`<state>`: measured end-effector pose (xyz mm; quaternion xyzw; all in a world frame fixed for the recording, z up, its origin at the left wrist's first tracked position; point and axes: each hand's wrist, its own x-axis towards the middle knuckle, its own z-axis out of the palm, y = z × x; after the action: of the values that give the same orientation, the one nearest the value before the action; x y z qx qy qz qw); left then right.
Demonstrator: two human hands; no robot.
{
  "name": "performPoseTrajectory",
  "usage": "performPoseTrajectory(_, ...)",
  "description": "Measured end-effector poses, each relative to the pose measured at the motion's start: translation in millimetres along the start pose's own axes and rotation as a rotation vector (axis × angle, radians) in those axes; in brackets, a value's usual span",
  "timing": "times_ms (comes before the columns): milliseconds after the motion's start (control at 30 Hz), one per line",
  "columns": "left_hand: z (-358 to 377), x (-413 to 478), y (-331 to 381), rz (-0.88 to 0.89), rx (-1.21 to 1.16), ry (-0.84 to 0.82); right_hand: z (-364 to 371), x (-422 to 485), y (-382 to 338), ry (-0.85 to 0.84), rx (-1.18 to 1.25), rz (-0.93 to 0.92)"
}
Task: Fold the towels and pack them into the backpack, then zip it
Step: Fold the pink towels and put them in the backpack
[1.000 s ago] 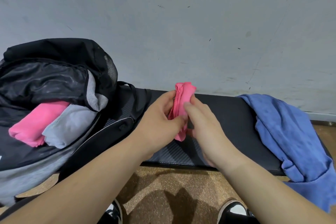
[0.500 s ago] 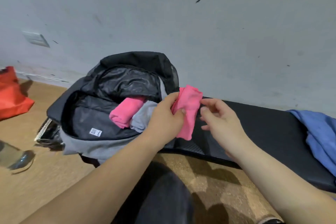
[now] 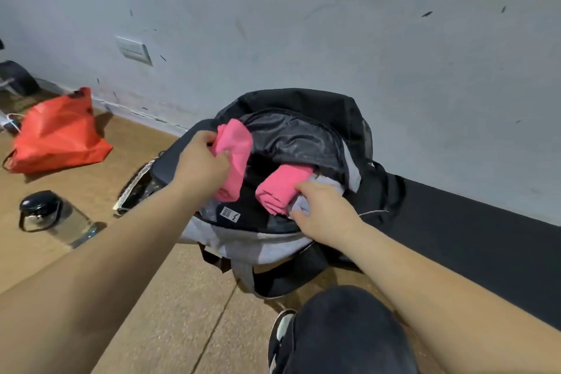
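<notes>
Above the backpack, left hand grips a pink towel.

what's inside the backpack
A folded pink towel and a grey towel, gripped by the right hand, lie in the backpack. The left hand holds a second pink towel at its mouth. Anything beneath is covered.

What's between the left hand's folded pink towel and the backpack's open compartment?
Nothing visible. The black and grey backpack gapes open beneath the folded pink towel; the right hand holds the packed grey towel beside a rolled pink towel.
</notes>
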<state>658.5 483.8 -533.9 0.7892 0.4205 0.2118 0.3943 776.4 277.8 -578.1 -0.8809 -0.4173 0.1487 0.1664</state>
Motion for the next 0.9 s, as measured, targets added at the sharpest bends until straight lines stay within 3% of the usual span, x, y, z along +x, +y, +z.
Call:
performPoseTrajectory(167,22.6,9.0,-38.1,-0.116,0.046,-0.223,10.9,12.3,-4.7,0.128,-0.028,-0.077)
performPoseTrajectory(267,32.9,10.6,-51.7,-0.107,-0.059,-0.272,13.3,22.2,-21.6,0.067,-0.206,-0.162)
performPoseTrajectory(400,34.4,25.0,-58.4,-0.109,-0.063,-0.249,19.5,38.2,-34.1,-0.126,-0.358,-0.076)
performPoseTrajectory(533,37.0,44.8,-50.7,-0.169,-0.08,-0.155,1.6,43.6,-32.5,-0.194,-0.257,-0.066)
performPoseTrajectory(700,67.2,51.0,-42.7,-0.129,-0.043,-0.164,-5.0,33.6,-18.7,-0.177,-0.201,-0.113)
performPoseTrajectory(900,65.0,42.1,-40.8,0.078,0.326,-0.117,-4.1,26.2,-10.5,-0.108,-0.089,-0.132)
